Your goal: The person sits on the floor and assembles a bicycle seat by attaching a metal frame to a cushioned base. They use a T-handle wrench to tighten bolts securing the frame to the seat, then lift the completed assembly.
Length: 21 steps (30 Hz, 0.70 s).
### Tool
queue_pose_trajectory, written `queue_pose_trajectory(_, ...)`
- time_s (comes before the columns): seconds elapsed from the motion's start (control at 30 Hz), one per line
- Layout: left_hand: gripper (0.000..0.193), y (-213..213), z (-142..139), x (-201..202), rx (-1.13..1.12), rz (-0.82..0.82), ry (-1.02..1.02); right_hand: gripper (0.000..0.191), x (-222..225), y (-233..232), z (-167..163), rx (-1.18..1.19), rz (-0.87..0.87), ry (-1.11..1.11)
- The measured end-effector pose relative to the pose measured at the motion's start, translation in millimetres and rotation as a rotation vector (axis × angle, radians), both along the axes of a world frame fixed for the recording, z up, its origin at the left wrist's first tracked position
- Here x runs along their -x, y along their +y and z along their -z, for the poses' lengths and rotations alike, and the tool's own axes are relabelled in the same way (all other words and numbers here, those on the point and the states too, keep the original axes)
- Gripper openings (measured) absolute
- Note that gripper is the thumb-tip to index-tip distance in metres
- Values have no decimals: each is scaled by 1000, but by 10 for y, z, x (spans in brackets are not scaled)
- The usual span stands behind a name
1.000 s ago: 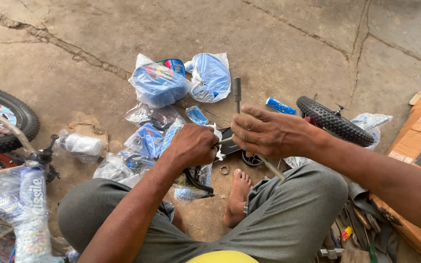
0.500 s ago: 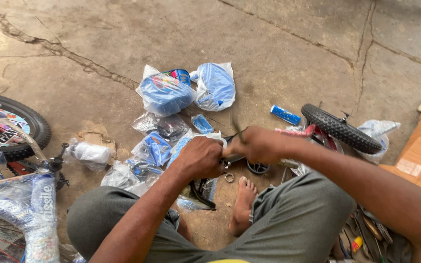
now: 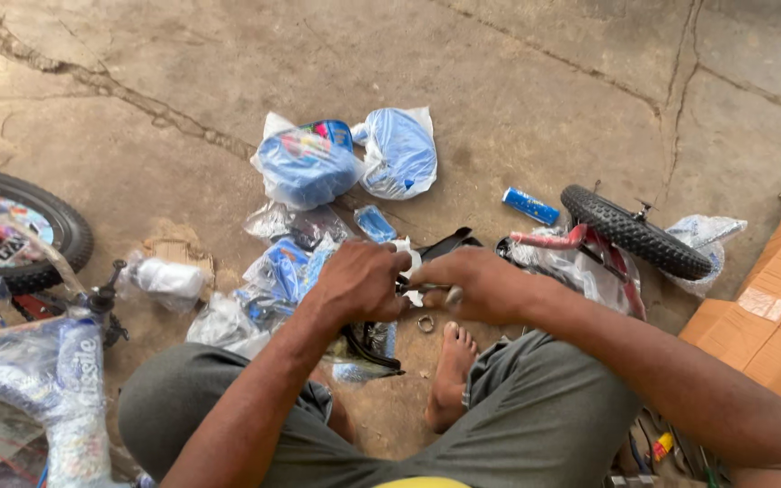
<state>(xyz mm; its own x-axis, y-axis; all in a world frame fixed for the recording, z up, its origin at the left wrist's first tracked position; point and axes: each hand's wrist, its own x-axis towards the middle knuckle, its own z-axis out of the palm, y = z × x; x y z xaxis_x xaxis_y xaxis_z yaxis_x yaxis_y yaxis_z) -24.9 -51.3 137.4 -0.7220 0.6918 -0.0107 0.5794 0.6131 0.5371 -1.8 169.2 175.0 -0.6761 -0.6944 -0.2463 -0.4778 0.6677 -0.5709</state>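
Two blue plastic bags [image 3: 345, 163] on concrete, small blue packets [image 3: 286, 267] beside, brown cardboard box [image 3: 770, 316] far right

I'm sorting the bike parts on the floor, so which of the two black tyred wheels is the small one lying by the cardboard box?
The small black knobbly wheel at the right, beside the brown cardboard box. The other, larger wheel sits at the left edge.
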Motion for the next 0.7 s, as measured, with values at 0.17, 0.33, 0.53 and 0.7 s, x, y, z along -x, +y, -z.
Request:
queue_pose_trajectory(0.17,38,81,-78,-32,6,1,-68,34,14,-131,-159,-20,-99,-23)
queue_pose_trajectory(0.33,24,169,-110,-113,33,83,-83,22,69,-148,-266,-17,57,-267)
queue_pose_trajectory(0.53,30,88,-50,-40,39,37,-109,28,-239,-198,3,333,657,-723)
queue_pose_trajectory(0.7,43,38,34,46,6,-1,-70,33,-253,-40,363,652,1049,-948)
